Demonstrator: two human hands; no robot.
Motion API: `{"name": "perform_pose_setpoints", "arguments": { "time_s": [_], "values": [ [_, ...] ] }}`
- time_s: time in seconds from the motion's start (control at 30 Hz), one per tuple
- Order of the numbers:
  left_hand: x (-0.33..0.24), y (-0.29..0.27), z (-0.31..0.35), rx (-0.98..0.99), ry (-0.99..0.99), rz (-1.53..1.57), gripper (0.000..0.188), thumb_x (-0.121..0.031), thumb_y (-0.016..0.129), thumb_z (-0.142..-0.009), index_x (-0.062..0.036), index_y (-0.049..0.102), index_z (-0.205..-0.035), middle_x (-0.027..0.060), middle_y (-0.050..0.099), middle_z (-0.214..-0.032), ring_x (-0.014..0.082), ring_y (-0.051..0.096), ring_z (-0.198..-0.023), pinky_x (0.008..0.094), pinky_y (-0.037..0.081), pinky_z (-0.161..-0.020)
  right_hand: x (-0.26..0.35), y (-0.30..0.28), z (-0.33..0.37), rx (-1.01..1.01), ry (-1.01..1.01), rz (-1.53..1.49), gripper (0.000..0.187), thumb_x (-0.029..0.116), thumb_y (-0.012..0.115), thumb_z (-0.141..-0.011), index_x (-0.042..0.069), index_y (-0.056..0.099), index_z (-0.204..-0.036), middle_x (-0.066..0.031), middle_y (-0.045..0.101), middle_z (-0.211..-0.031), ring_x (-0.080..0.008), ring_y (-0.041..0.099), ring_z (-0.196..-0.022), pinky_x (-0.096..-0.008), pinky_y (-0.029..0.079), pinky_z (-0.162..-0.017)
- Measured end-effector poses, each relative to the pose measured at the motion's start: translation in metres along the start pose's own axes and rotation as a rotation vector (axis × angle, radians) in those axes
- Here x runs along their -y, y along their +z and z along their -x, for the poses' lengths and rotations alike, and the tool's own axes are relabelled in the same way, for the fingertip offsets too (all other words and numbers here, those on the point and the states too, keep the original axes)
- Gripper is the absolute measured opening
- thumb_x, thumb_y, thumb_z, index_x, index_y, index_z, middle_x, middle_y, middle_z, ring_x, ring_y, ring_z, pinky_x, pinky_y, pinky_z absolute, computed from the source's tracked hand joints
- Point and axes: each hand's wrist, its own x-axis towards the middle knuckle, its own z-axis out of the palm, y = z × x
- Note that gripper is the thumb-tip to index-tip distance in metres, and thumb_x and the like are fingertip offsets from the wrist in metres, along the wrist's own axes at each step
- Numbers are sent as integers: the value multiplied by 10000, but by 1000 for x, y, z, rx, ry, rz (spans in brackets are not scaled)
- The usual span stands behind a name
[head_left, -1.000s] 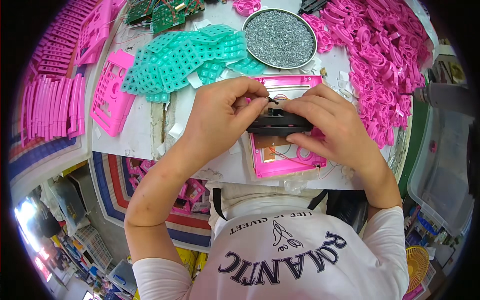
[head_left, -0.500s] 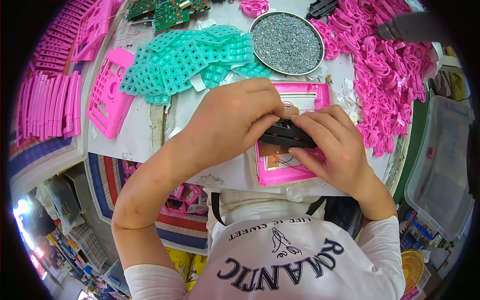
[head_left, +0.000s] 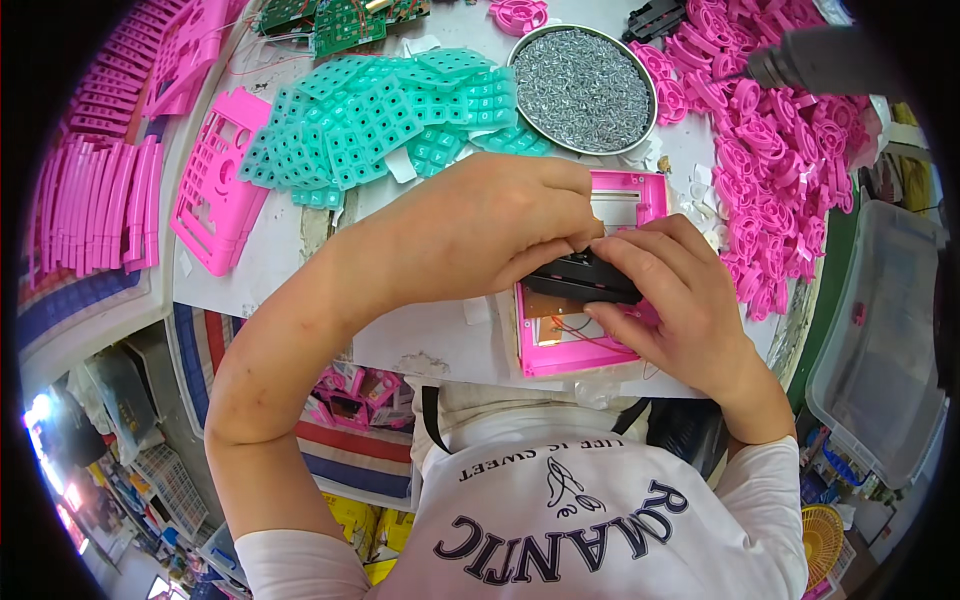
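Note:
A long black plastic part [head_left: 590, 279] is held over a pink plastic casing [head_left: 540, 360], gripped at its right end between the thumb and fingers of my right hand [head_left: 680, 290]. My left hand [head_left: 510, 220] is closed in a pinch at the upper edge of the black part, close to the right fingertips. What the left fingertips pinch is hidden behind them. Below the black part, a brown circuit board [head_left: 543, 305] with thin red wires [head_left: 575, 328] shows inside the casing. My left hand covers the casing's upper left.
Teal rubber keypads [head_left: 370, 120] lie heaped left of a round dish of screws [head_left: 583, 90]. Small pink parts [head_left: 760, 150] pile up at right, beneath a dark tool [head_left: 820, 60]. Green circuit boards [head_left: 345, 25] lie at the back. Pink panels [head_left: 215, 200] stand at left.
My left hand and forearm have shifted slightly right, the fingers still pinched at the black part. The black part has tipped a little, and my right hand keeps its hold.

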Motion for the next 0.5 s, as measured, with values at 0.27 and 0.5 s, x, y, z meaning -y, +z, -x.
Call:
{"name": "perform_pose_setpoints", "arguments": {
  "time_s": [0.27,0.5],
  "values": [
    [-2,2,5,15,-11,-77,124,-11,725,-820,-20,665,-929,99,630,-888,311,650,-777,397,526,-661,2,-3,-4,7,-17,-27,545,112,856,-672,-17,655,-1163,-147,679,-1089,-324,622,-898,-395,555,-747],
    [-17,1,1,51,51,-344,79,-59,678,-853,-30,640,-916,95,556,-813,299,618,-716,388,513,-601,3,-3,-4,8,-24,-9,553,117,856,-671,-19,651,-1166,-156,673,-1094,-331,620,-896,-400,554,-749]
  ]
}}
